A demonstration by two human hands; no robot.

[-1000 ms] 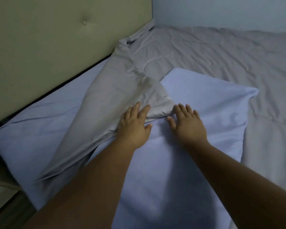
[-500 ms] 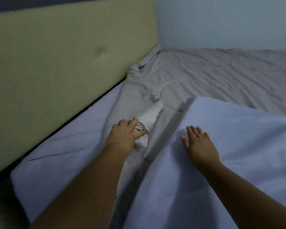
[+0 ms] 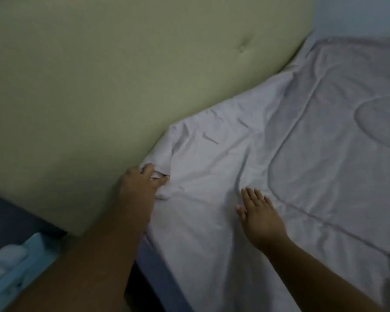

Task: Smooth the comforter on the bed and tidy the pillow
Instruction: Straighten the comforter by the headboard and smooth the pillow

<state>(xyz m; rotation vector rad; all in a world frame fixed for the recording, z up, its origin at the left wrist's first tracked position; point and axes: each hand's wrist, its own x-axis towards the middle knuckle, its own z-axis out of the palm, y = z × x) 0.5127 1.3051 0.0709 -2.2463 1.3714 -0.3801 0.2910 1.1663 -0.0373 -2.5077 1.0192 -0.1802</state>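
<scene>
Comforter edge now meets headboard.

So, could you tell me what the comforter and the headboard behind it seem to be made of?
The comforter looks like soft, matte woven fabric over padding: it creases finely, and stitched quilting lines run across it. The headboard seems upholstered in smooth, pale green cloth or faux leather; a tufted dimple puckers its padded face. The blur leaves the exact fabric open.

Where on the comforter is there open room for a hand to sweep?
Open: the broad stretch of comforter right of the right hand, toward the wall. Crowded: the bunched corner by the headboard, which the left hand grips.
</scene>
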